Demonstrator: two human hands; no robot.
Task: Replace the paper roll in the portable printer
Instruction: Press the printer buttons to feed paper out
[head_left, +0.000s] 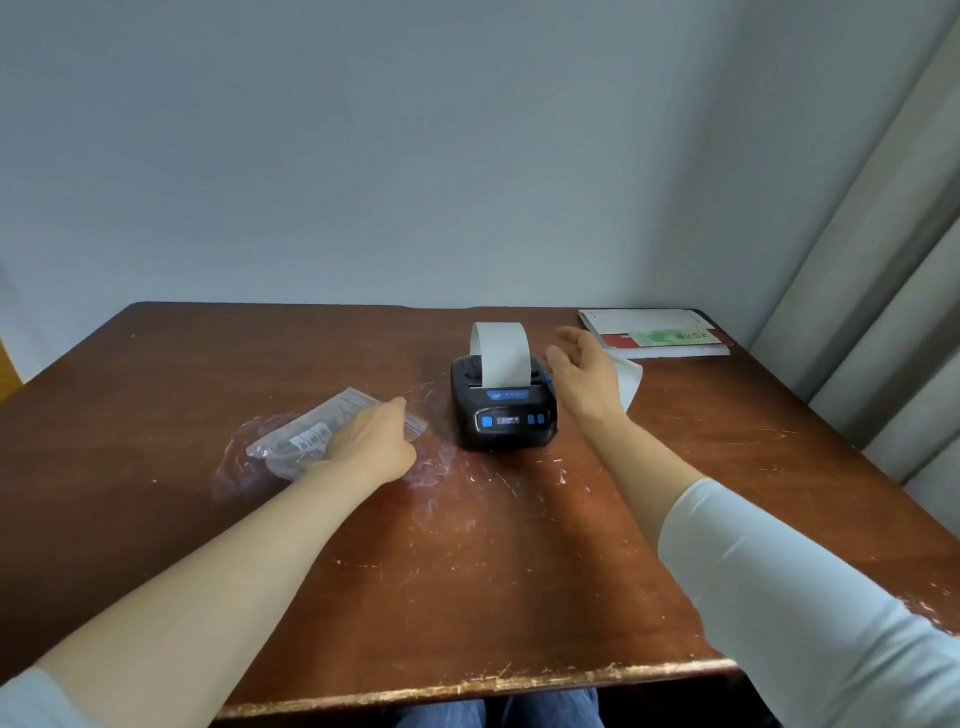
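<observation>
Scratched brown table (467, 571). Right hand (582, 374) wide open beside printer (504, 415); left hand (366, 441) on plastic bag (291, 441) (grip unclear). Careless swipe could tear protruding paper strip (501, 356).

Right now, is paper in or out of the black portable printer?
Out: a white paper strip rises from the black portable printer and curls backward.

No legible text: printer display (507, 419), bag label (310, 438) too blurred.

The black portable printer (503, 410) has blue buttons and a white paper strip (501, 353). The brown wooden worktop (467, 545) shows white scratches. The clear plastic bag (291, 441) has a blue stripe.
</observation>
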